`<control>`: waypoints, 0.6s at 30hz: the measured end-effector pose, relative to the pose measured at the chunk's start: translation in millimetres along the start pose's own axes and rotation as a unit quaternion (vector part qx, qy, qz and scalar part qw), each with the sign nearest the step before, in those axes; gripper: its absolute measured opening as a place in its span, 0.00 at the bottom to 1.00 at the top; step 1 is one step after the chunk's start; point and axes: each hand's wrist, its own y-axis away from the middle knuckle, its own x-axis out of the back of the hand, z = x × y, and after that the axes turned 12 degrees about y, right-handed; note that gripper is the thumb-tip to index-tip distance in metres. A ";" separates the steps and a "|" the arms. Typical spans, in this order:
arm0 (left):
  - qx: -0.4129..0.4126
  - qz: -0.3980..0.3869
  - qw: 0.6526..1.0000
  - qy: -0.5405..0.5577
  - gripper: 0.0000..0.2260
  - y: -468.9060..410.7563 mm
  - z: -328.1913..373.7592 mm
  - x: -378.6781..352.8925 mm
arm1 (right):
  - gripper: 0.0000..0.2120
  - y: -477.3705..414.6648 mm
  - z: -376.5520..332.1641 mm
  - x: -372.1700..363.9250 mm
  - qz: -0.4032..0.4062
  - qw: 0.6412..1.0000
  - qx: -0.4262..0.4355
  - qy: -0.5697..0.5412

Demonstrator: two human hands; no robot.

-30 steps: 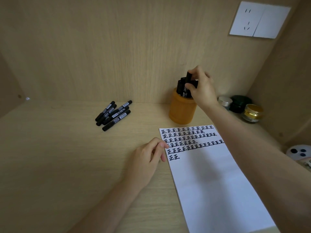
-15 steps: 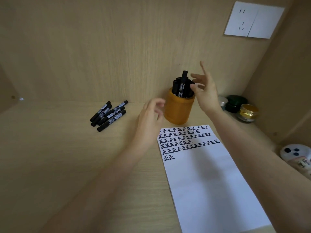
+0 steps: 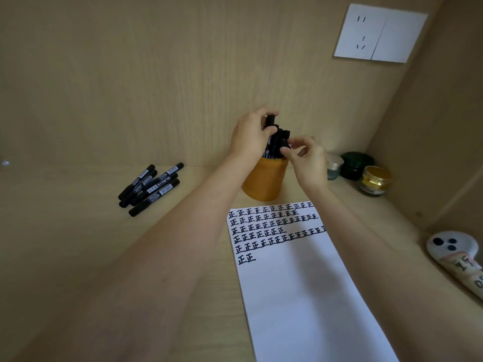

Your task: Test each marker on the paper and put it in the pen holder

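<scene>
Where wooden desk [image 3: 65, 244] meets wall [image 3: 156, 74], pen holder [image 3: 264, 181] stands.

Below a white wall socket [image 3: 380, 32], a silver-lidded jar [image 3: 334, 164], dark green jar [image 3: 357, 163] and gold jar [image 3: 375, 181] stand together.

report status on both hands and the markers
Left hand grips a tall marker standing in the pen holder. Right hand pinches the packed markers beside it. Loose markers lie on the desk, left; nothing blocking.

Both arms reach forward, hands close together. The left hand [image 3: 251, 138] curls its fingers round a marker [image 3: 270, 120]. The right hand [image 3: 307, 159] pinches another.
</scene>
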 end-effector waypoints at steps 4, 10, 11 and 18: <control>-0.006 0.033 0.999 0.010 0.15 2.3 -6.8 -1.7 | 0.12 -5.8 5.2 1.5 -0.051 0.998 -0.012 -0.030; -0.019 0.038 0.999 0.015 0.15 5.4 -6.7 -4.8 | 0.10 -12.5 4.7 -3.2 -0.037 0.999 0.011 0.010; -0.022 0.035 0.999 0.014 0.15 6.0 -6.5 -5.1 | 0.09 -13.5 3.5 -4.0 -0.021 0.999 0.023 0.011; -0.050 0.019 0.999 -0.006 0.15 12.4 -17.9 -6.4 | 0.10 -19.2 -13.3 0.2 0.070 0.995 0.043 -0.058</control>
